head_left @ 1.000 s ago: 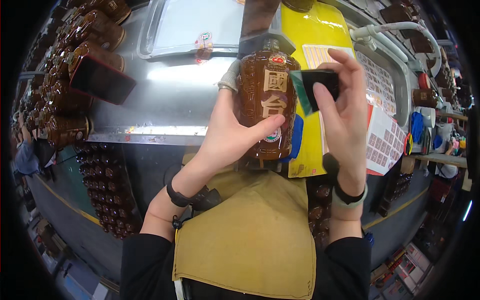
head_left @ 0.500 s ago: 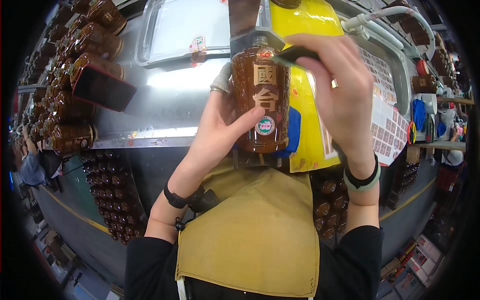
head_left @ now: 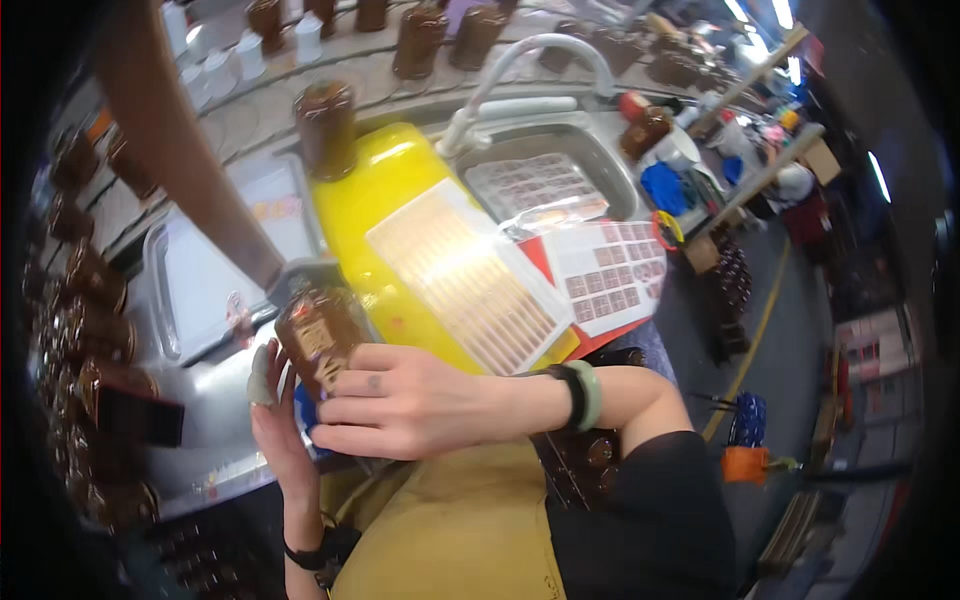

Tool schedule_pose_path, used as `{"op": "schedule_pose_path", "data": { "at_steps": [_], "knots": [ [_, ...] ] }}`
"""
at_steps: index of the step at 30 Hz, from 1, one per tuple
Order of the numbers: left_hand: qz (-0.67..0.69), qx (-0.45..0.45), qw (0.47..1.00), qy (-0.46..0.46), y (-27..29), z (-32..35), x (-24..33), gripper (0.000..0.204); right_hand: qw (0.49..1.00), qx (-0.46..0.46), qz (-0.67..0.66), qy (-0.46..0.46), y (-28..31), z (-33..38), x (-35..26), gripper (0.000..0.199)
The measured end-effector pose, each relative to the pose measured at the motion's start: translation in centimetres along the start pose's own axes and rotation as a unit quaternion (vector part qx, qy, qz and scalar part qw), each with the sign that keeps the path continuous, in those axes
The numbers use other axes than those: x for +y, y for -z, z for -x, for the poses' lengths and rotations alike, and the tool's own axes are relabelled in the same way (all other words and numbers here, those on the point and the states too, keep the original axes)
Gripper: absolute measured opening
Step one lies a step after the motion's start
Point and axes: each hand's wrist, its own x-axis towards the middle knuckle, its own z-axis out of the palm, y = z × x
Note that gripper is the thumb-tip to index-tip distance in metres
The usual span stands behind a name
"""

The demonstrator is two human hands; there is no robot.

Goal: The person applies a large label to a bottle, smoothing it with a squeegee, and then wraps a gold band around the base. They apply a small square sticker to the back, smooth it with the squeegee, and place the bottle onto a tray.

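Slim white tube lamps (head_left: 878, 176) are glowing far right of the person's bare right hand (head_left: 395, 405). Beyond it, glare is whitening the flat gold-striped white sheet (head_left: 475, 285); beside it, blur is softening the brown glass bottle (head_left: 318, 335). Fisheye distortion is bending the outer edges.

You can pass over the flat sheet (head_left: 470, 275) at centre. At lower left of centre, your right hand (head_left: 380, 405) blocks the brown bottle's (head_left: 318, 328) near end. The post (head_left: 190, 145) bars upper left; the faucet (head_left: 540, 42) arches at upper centre.
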Motion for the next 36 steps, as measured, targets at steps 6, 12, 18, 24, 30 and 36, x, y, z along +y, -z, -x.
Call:
{"op": "schedule_pose_path", "data": {
  "at_steps": [6, 12, 18, 24, 30, 36],
  "knots": [
    [-0.011, 0.023, 0.999, 0.033, -2.4, -0.9, 0.1, 0.072, 0.998, -0.034, -0.046, -0.002, 0.2, 2.6, -0.5, 0.019],
    [0.019, 0.056, 0.995, 0.075, -6.1, -1.2, 1.3, 0.063, 0.973, 0.138, -0.054, -0.179, 4.3, 3.9, -0.5, 0.034],
    [-0.073, 0.032, 0.996, 0.026, -5.9, -0.9, 0.2, 0.091, 0.943, 0.242, -0.079, -0.216, 4.6, 5.3, -3.1, 0.034],
    [-0.075, 0.069, 0.991, 0.087, -7.1, -1.2, 1.6, 0.093, 0.946, 0.232, -0.080, -0.211, 5.3, 6.8, -4.5, 0.034],
    [-0.109, 0.045, 0.990, 0.084, -6.9, -1.6, 0.9, 0.093, 0.941, 0.231, -0.070, -0.237, 5.6, 7.3, -5.5, 0.033],
    [-0.089, 0.048, 0.992, 0.077, -6.4, -1.9, 0.1, 0.093, 0.933, 0.230, -0.097, -0.258, 4.6, 6.3, -5.0, 0.028]
  ]
}}
